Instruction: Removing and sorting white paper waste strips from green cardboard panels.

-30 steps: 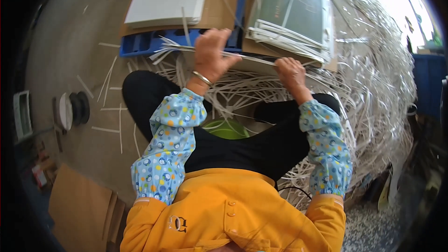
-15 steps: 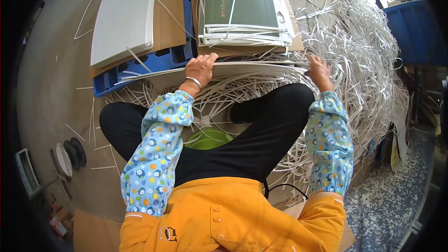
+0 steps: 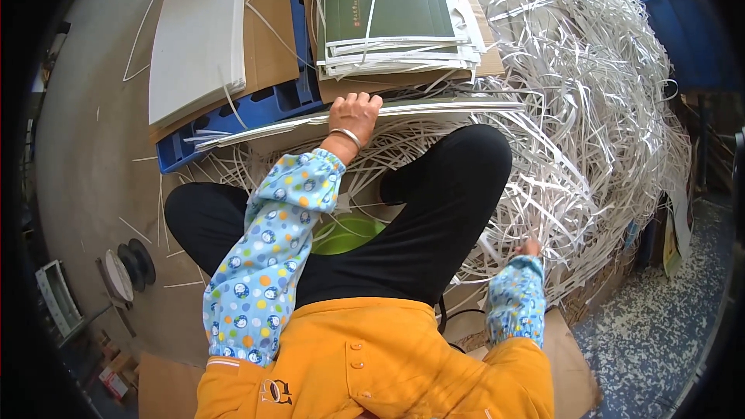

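**Sheaf of sheets, upright on edge, under a one-handed hold**

Item: sheaf of sheets [image 3: 446, 109], long and thin, pale edges uppermost. Stands between the person's bent legs [image 3: 458, 174] and the blue pallet [image 3: 268, 102]; left end splayed and uneven.

Left hand [image 3: 355, 116]: closed over the top edge near mid-length, fingers folded to the far side; the only visible hand on the sheaf.

Right hand [image 3: 529, 248]: low among the paper strips [image 3: 597, 132], well apart from the sheaf. Small and partly lost against them; finger spread and any hold cannot be told.

Adjacent: green-covered stack [image 3: 388, 0] on cardboard [image 3: 487, 64] beyond; white stack [image 3: 198, 39] at left.

Handling notes: the grip should pinch every leaf evenly, since an outer sheet could slip. Holding near the middle balances the length; the unsupported ends would probably bow. The splayed end wants squaring by light taps along the edge, with the sheaf held upright. Loose strips are best kept from between leaves and from under the lower edge, where they could tilt it.
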`<control>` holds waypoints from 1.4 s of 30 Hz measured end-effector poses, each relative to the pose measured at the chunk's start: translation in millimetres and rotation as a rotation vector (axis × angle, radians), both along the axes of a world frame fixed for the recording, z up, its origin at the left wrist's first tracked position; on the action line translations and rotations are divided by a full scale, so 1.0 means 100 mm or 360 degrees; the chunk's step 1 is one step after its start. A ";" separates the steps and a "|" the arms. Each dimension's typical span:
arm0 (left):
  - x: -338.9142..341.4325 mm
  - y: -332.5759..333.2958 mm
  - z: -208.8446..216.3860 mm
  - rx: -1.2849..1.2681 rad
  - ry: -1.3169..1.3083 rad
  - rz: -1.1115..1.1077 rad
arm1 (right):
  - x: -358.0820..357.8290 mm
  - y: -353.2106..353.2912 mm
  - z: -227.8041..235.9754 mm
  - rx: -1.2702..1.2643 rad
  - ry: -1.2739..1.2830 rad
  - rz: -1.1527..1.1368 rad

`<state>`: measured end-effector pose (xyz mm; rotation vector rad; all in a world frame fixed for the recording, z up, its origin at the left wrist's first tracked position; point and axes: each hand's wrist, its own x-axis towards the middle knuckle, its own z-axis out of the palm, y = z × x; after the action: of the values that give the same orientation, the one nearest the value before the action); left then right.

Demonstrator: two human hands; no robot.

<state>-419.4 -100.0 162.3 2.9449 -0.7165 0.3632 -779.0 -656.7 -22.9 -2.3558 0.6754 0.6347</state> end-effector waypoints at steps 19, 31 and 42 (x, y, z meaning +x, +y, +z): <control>-0.15 1.40 1.70 -0.0800 0.0582 -0.0091 | 3.14 2.13 2.38 -0.0826 -0.1294 0.0587; -0.46 2.49 2.55 -0.1566 0.0384 0.0431 | 1.49 1.40 0.39 -0.1142 -0.0077 0.0482; -0.29 2.26 2.55 -0.0974 0.0227 0.0071 | 1.99 1.87 2.21 0.0368 -0.1662 -0.0411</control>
<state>-448.6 125.8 416.9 2.3779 -0.4230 0.3032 -580.2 -469.4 197.9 -1.9539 0.3626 -0.5910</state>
